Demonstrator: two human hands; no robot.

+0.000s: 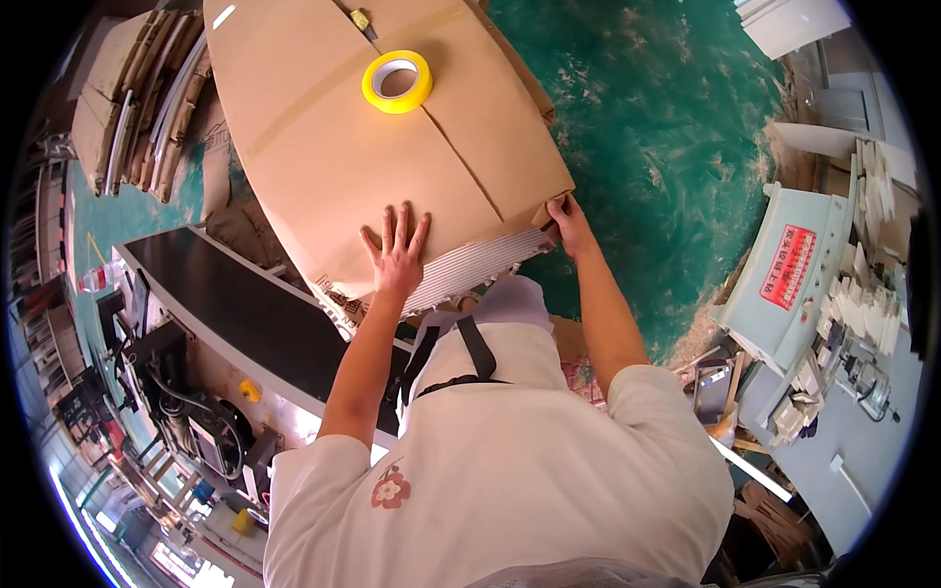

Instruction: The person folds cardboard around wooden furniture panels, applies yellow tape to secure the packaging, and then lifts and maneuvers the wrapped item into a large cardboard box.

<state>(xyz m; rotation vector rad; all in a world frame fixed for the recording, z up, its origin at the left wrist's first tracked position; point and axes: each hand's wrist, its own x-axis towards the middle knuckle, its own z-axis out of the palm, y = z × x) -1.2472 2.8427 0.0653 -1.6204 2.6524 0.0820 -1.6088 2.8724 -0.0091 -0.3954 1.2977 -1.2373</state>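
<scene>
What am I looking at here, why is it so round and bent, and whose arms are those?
This is one picture from a wide fisheye camera worn on a person's head, looking down, so straight edges curve near the rim. The arms coming up from the lower edge are the wearer's own. There is no machine doing the work, only bare hands. The left hand lies flat, fingers spread, on top of a big cardboard box. The right hand grips the box's near right corner. A yellow roll of tape rests on the box lid by the seam. White ribbed sheets show under the box's near edge. The floor is green.
</scene>
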